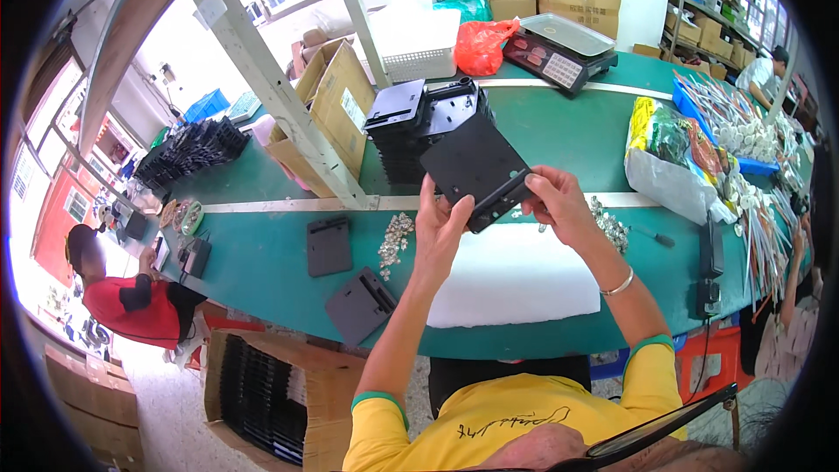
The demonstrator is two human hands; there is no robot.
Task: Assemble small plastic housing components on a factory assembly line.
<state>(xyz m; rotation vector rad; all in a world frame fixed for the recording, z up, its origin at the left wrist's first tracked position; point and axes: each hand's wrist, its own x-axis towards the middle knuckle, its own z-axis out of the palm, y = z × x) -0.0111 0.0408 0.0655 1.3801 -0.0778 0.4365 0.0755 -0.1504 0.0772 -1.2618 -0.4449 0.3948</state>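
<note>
Tilted above the table is a flat black plastic panel (476,164) with a slotted strip along its near edge. My left hand (442,229) grips its lower left side, thumb over the near edge. At the right corner, my right hand (559,205) is closed with thumb and fingers on the edge; whether a small part is also in those fingers cannot be seen. Beneath lies a white sheet (517,288). Two similar dark panels, one farther off (329,249) and one nearer (359,308), rest left of my left forearm. Small metal pieces (396,240) lie in a heap beside them.
Stacked black panels (398,149) stand just beyond my hands. Behind are a scale (559,57) and a red bag (482,45). A corded black tool (710,253) and plastic bag (669,183) lie right. A carton of panels (328,411) stands below left. Co-workers sit at both sides.
</note>
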